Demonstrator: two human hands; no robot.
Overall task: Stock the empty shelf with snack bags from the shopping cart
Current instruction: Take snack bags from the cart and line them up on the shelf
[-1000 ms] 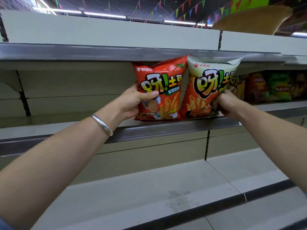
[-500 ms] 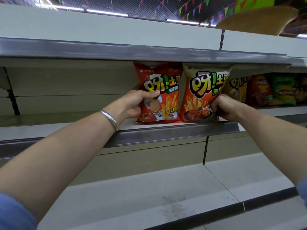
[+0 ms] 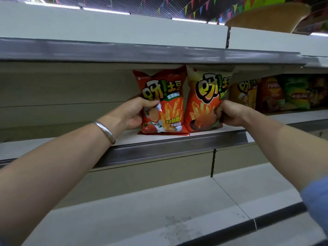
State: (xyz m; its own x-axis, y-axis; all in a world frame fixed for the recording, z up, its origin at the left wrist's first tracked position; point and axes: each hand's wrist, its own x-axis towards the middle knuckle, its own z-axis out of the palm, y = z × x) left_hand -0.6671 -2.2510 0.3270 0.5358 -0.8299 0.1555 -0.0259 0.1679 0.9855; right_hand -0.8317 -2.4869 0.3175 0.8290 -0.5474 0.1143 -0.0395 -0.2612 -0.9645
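Two glossy foil snack bags stand side by side on the pale middle shelf board (image 3: 177, 137), each held by one hand. The left hand (image 3: 133, 113) grips the red tomato-flavour fry bag (image 3: 165, 102) along its left edge, thumb across the front and fingers behind. The right hand (image 3: 229, 113) pinches the orange-and-cream fry bag (image 3: 204, 102) at its lower right corner, fingers curled into the foil so that it crumples there.

Both bags are upright, long axis vertical, printed fronts turned out to the aisle and sealed tops close under the grey metal lip of the shelf above (image 3: 159, 54). Their bottom seams appear to rest on the board just behind the grey front rail (image 3: 168, 150), though the exact contact is hard to judge under the orange bag. The two bags touch along their inner edges.

Holding them at the outer sides likely lets the person square the pair together and keep the puffy packs from toppling before letting go. Facing the labels forward suits a shop display, and it matches the row of other snack bags (image 3: 276, 93) already standing further right on the same level. A silver bangle (image 3: 105, 131) sits on the left wrist. Left of the red bag the shelf holds nothing visible, so the stocking seems far from done.
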